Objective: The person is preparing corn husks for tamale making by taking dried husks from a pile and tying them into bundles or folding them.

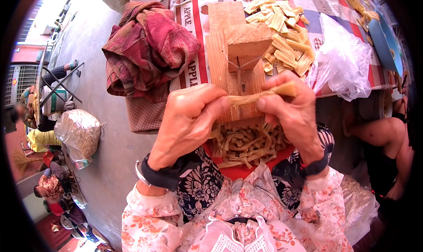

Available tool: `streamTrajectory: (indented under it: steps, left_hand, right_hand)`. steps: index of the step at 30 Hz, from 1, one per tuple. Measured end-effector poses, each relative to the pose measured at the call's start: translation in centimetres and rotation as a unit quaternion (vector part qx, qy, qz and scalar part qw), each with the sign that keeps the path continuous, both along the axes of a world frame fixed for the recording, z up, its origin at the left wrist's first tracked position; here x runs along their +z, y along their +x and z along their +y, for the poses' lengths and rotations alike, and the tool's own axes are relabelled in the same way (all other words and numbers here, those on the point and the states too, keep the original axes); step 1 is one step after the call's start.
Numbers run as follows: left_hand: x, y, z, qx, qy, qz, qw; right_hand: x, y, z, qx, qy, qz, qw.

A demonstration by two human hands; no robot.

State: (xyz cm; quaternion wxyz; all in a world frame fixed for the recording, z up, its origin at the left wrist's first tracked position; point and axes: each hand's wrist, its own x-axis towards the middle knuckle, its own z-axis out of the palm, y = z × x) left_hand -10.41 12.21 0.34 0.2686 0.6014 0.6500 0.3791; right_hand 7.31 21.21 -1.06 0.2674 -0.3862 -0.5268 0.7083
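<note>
A twisted, pale yellow fibrous strip (248,100) stretches between my two hands. One end is pinched by the thumb and fingers of my left hand (195,119). My right hand (290,108) grips the other end, where the strip fans out flat. Just beyond it stands a wooden block device (216,60) with a raised crosspiece (248,38) and a narrow slot, partly covered by my hands. Below, a heap of short cut pieces (254,144) lies on red material (236,172) in my lap. More flat strips (284,30) are piled past the device.
A crumpled red plaid cloth (150,50) lies at the table's left end. On the right are a clear plastic bag (345,58) and a blue basin (385,43). A filled plastic sack (79,133) stands on the floor at left. Another person's bare leg (380,133) is close by at right.
</note>
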Motion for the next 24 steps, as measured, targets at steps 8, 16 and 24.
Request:
streamTrajectory:
  steps: [8, 16, 24]
  left_hand:
    - [1.1, 2.2, -3.0, 0.175, -0.14, -0.273, 0.935]
    - [0.5, 7.0, -8.0, 0.152, -0.162, -0.494, 0.84]
    - [0.0, 10.0, -9.4, 0.151, -0.148, -0.52, 0.827]
  right_hand:
    - [-1.8, 3.4, -1.4, -0.02, -0.16, 0.099, 0.982]
    - [-0.5, 6.5, -5.8, 0.028, -0.271, 0.132, 0.953]
    - [0.4, 6.8, -10.1, 0.052, -0.223, 0.097, 0.969]
